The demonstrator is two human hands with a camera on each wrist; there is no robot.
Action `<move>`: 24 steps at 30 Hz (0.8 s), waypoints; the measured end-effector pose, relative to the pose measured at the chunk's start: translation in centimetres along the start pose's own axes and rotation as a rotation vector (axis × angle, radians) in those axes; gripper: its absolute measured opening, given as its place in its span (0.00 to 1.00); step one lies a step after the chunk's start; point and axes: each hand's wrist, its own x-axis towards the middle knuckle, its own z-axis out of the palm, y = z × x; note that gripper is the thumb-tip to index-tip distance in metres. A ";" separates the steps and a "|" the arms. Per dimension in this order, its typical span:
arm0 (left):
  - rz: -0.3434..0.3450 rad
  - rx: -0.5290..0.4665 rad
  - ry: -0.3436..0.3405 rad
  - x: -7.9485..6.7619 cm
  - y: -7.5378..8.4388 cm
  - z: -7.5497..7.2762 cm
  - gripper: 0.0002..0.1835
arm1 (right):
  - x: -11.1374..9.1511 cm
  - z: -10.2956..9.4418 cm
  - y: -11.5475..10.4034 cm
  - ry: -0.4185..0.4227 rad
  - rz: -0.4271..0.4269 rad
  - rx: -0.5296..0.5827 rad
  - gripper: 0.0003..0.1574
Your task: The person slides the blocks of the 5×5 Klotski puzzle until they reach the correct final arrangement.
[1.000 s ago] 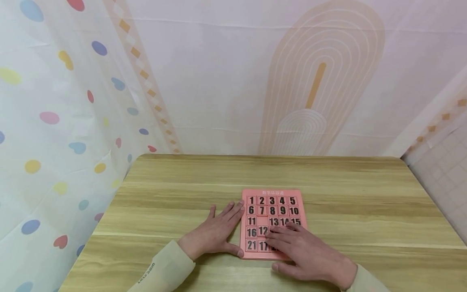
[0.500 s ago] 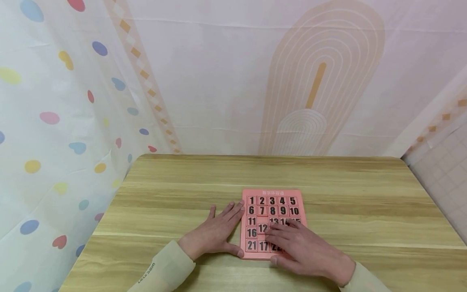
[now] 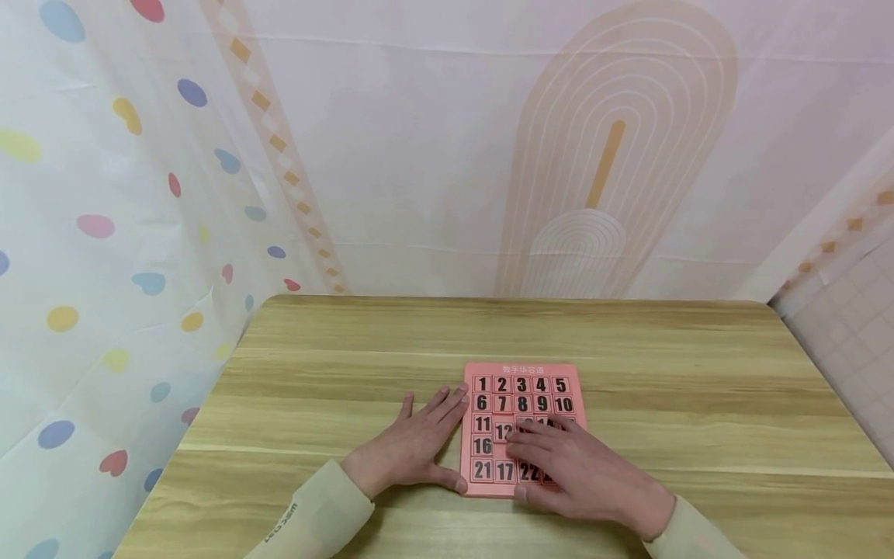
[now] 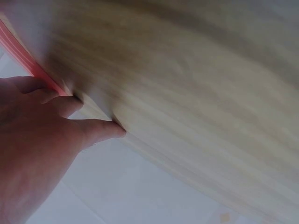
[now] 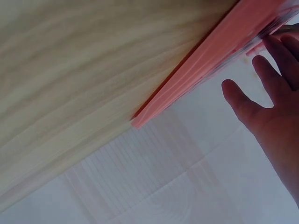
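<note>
A pink sliding number puzzle (image 3: 486,369) lies flat on the wooden table. My left hand (image 3: 412,450) rests along its left side, fingers spread, with fingertips and thumb touching the frame. In the left wrist view, the fingers of that hand (image 4: 42,135) meet the pink edge. My right hand (image 3: 583,473) lies over the lower right of the board, a fingertip at the 12 tile (image 3: 503,432). That tile sits beside 11, with a bare slot under it, above 17. Several tiles are hidden beneath the right hand. Its fingers look extended in the right wrist view.
The wooden table (image 3: 349,334) reaches back to a patterned cloth (image 3: 419,155) hanging behind it. Another cloth with coloured spots (image 3: 105,310) hangs on the left. A tiled surface (image 3: 855,310) shows beyond the right edge.
The 12 tile has slid up from beside 16 to beside 11, and the bare slot now lies below it. My right hand has shifted slightly up and left. The left hand stays put.
</note>
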 end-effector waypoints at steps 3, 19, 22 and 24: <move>0.000 -0.002 -0.001 0.0 0.0 0.0 0.65 | 0.1 0.0 0.1 0.001 -0.003 0.000 0.32; 0.011 0.007 0.012 0.0 0.0 0.0 0.66 | 0.4 -0.3 0.3 -0.059 0.068 0.060 0.36; 0.011 0.004 0.013 0.0 0.0 0.0 0.65 | 0.4 -0.3 0.3 -0.068 0.078 0.074 0.36; 0.011 0.001 0.014 0.0 0.0 0.0 0.65 | 0.4 -0.4 0.3 -0.072 0.093 0.094 0.35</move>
